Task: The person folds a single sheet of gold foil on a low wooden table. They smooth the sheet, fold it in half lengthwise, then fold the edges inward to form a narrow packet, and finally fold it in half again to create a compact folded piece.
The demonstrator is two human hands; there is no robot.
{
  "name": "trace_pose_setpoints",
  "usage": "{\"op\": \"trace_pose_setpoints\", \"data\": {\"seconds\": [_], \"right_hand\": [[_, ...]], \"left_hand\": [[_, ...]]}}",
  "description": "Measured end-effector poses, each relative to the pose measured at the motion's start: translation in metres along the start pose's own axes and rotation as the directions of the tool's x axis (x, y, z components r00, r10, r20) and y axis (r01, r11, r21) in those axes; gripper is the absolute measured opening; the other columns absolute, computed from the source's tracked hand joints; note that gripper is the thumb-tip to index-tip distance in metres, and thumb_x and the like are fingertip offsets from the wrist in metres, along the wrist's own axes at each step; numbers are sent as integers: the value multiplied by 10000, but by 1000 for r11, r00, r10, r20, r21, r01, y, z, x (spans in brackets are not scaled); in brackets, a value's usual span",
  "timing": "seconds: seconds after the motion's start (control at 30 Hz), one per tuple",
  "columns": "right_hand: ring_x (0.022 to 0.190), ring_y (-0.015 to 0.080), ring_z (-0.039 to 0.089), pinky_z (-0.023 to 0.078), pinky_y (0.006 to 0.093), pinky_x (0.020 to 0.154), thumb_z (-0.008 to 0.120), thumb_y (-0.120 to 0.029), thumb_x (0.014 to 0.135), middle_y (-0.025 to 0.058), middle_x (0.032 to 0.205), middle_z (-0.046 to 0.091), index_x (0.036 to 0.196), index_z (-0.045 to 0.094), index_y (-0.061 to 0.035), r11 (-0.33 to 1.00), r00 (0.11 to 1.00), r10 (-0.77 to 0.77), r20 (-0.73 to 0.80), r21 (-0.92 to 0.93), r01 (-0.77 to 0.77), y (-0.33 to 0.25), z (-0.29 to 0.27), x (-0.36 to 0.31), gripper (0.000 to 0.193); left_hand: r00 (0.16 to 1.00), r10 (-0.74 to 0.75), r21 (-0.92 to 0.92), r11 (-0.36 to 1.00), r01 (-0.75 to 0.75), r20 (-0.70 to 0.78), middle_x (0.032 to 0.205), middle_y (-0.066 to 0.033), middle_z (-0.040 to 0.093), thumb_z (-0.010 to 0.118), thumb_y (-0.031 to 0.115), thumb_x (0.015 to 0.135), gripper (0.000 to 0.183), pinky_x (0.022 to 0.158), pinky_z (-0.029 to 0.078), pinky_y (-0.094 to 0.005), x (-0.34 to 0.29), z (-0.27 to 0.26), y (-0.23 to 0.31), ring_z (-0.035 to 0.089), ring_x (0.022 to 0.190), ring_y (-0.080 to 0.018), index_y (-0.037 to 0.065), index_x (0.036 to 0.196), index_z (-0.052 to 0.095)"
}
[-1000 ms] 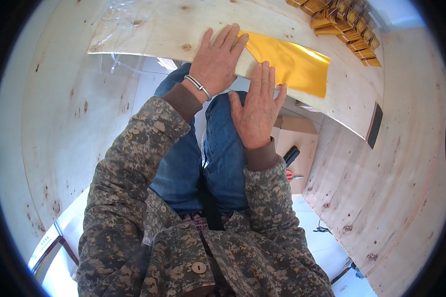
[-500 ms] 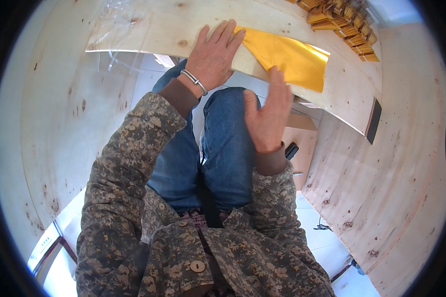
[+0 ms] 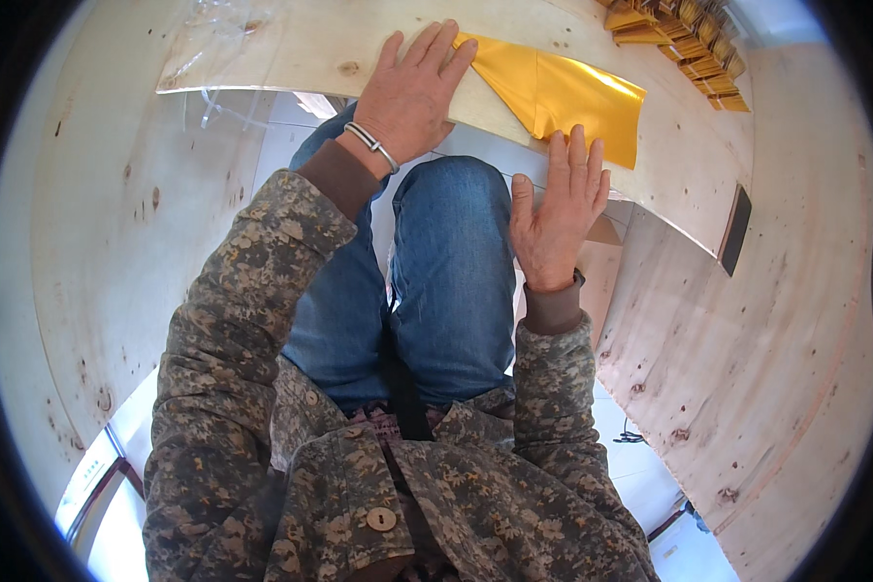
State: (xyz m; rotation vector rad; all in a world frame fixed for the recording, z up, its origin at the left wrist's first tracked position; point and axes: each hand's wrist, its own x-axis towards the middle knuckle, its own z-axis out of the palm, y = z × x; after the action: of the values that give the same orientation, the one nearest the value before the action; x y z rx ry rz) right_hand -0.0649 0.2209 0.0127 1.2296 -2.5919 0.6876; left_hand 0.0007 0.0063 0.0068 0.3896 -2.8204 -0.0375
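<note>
A glossy golden-yellow sheet [image 3: 590, 105], paper or film, lies on the wooden tabletop [image 3: 310, 63]. Its left part is folded into a slanting point, with a crease near the middle. My left hand [image 3: 407, 102] rests on the board with fingers stretched, the fingertips at the sheet's pointed left end. Below the sheet's front edge is my right hand [image 3: 558, 221], palm down, fingers apart. Its fingertips overlap that front edge; whether they press on it I cannot tell. Neither hand grips anything.
Bundles of folded yellow pieces [image 3: 694, 48] are stacked at the far right. Clear plastic [image 3: 204, 48] lies at the far left. Tall plywood panels [image 3: 747, 359] stand on both sides. A dark strip [image 3: 734, 231] caps the table's right end. My knees [image 3: 451, 223] are under the front edge.
My right hand has moved right and slightly down, its fingers spreading. My left hand stays at the sheet's left end. The view has shifted a little.
</note>
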Motion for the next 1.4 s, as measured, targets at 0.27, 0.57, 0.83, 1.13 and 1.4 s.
{"op": "trace_pose_setpoints", "data": {"seconds": [0.27, 0.57, 0.83, 1.13, 1.4], "right_hand": [[1470, 401, 263, 172, 556, 1181, 598, -303, 938, 194, 1544, 374, 1404, 526, -52, 997, 998, -59, 27, 49, 57, 14, 0, 3, 534], [1467, 335, 314, 181, 497, 1198, 572, -322, 951, 179, 1542, 402, 1439, 471, -2, 975, 977, -200, 70, 115, 191, -1, 5, 30, 592], [1434, 351, 361, 198, 503, 1191, 543, -356, 976, 195, 1494, 458, 1422, 485, 12, 971, 963, -238, 124, 51, 234, -4, 10, 47, 581], [1409, 353, 392, 230, 502, 1178, 548, -335, 990, 194, 1471, 481, 1399, 508, 2, 962, 975, -214, 60, 188, 200, 0, 12, 48, 531], [1129, 257, 613, 478, 343, 1008, 427, -237, 1057, 158, 1273, 596, 1381, 494, 20, 404, 949, 303, 90, 889, -214, 10, 1, 60, 418]], "left_hand": [[999, 14, -21, 1000, -15, -29, 1562, -110, 360, 809, 267, 734, 885, 1159, 292, -507, 0, 3, -2, 359, 1435, -281, 107, 1494, 387], [1000, 20, -35, 999, -21, -21, 1554, -79, 393, 804, 265, 727, 887, 1167, 277, -509, 1, 1, -3, 364, 1431, -287, 107, 1495, 392], [999, 18, -53, 998, -20, -38, 1553, -108, 390, 811, 353, 733, 910, 1181, 236, -526, 1, 1, -1, 336, 1451, -299, 125, 1505, 386], [967, 147, -232, 953, -194, -207, 1546, -141, 386, 792, 371, 759, 828, 1170, 262, -519, 7, -14, -10, 361, 1423, -356, 125, 1471, 448], [972, 177, -422, 877, -228, -156, 1415, -137, 485, 587, 73, 929, 506, 1061, 455, -390, 41, -13, -8, 508, 1262, -337, 108, 1425, 492]]}}
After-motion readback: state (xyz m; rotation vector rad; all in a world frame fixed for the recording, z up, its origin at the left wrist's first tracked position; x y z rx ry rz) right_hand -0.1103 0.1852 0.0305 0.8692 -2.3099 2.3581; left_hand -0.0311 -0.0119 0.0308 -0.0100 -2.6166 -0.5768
